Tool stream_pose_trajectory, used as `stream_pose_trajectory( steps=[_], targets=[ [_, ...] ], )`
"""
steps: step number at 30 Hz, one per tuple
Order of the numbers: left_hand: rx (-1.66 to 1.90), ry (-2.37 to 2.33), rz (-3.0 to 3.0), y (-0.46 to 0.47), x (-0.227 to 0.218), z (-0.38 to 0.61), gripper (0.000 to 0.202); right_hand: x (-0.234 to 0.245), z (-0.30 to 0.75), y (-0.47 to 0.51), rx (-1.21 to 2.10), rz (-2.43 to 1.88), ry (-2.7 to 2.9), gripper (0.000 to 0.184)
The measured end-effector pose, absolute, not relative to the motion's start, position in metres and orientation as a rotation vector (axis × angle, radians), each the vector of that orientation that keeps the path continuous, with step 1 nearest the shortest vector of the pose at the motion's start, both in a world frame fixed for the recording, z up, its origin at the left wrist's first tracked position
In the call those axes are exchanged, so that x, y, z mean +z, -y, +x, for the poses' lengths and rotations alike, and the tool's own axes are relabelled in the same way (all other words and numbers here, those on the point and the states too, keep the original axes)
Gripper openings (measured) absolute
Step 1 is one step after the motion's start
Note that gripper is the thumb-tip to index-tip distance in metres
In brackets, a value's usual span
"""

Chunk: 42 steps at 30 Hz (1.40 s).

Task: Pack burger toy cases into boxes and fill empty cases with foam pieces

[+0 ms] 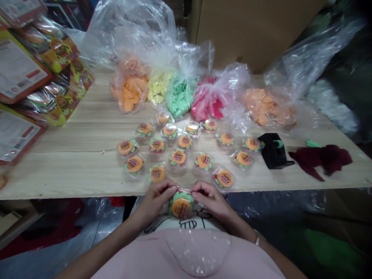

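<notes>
Left hand (158,195): I see it curled shut, thumb and fingertips pinching the left end of the burger pack's top edge
Right hand (210,198): closed the same way, pinching the right end of that top edge; a thin band circles the wrist
Burger pack (181,206): round, with a glossy orange printed top and a scalloped green rim, sealed in a crinkly clear wrapper; it hangs between the two hands, just on my side of the table edge and over the pink shirt
Loose packs (178,157): more than a dozen of the same small round packs lie flat just beyond the fingertips, spread in a rough fan, each in its own shiny film
Table (72,155): pale wood planks with a straight matt grain, directly ahead of both hands
Colour bags (180,95): thin, wrinkled clear plastic sacks well beyond the loose packs, holding soft-looking flat pieces in orange, yellow, green and pink-red; another orange one lies further to the right
Black block (273,151): squat, hard-edged and matt, ahead of the right hand and off to its right, beside the outermost packs
Dark red cloth (322,159): limp and crumpled, further right than the black block
Boxed stacks (35,69): film-wrapped printed cartons piled far out to the left of the left hand
</notes>
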State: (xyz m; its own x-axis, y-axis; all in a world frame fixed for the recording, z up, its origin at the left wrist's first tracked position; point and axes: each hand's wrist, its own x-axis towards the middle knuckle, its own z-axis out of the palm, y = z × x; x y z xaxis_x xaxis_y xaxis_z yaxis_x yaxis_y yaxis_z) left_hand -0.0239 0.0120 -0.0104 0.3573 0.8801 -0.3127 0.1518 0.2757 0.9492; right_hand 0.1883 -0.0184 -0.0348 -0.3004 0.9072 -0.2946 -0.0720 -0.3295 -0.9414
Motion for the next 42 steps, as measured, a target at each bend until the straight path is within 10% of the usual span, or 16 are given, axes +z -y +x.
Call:
stream_pose_trajectory(
  steps=[29,42],
  targets=[
    [0.723,-1.093,1.265,0.011,-0.008,-0.027,0.026,-0.051,0.193,0.023,1.727,-1.127,1.050,0.024],
    [0.518,-1.033,0.098,0.029,-0.045,0.019,0.022,-0.080,0.177,0.063,1.696,-1.356,0.325,0.041]
  ],
)
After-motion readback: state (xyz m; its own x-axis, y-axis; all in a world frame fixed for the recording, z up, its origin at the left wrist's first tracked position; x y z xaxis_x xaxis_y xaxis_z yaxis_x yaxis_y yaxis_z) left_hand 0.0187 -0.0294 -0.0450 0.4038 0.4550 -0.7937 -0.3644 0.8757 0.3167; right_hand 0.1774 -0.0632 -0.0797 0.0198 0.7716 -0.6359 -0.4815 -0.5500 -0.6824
